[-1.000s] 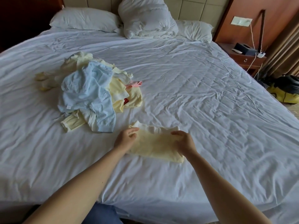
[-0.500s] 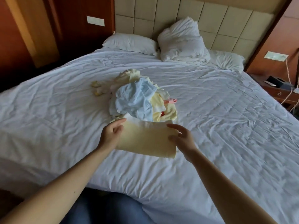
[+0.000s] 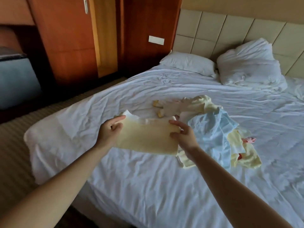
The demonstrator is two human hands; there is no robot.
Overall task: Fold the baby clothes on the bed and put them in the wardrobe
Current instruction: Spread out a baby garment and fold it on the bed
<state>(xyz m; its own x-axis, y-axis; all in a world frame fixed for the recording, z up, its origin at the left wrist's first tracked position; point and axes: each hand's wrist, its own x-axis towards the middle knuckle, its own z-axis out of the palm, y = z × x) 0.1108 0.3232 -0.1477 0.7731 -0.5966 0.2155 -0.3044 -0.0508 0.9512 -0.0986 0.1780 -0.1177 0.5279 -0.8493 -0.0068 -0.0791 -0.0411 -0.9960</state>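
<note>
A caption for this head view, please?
Left hand and right hand hold a folded yellow garment over the bed, beside a pile of baby clothes.

We see a wide bed [image 3: 148, 186] in white sheets. At the bed's head lie white pillows [image 3: 187, 65] and a beige padded headboard [image 3: 230, 35]; left of the bed, a reddish wooden wardrobe [image 3: 65, 38], striped carpet [image 3: 9, 162] and a grey seat [image 3: 16, 83].

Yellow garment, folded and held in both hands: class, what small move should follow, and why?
Probably carry it left toward the wardrobe: the yellow garment looks folded, the left hand and right hand grip its ends, and it is held above the bed.
</note>
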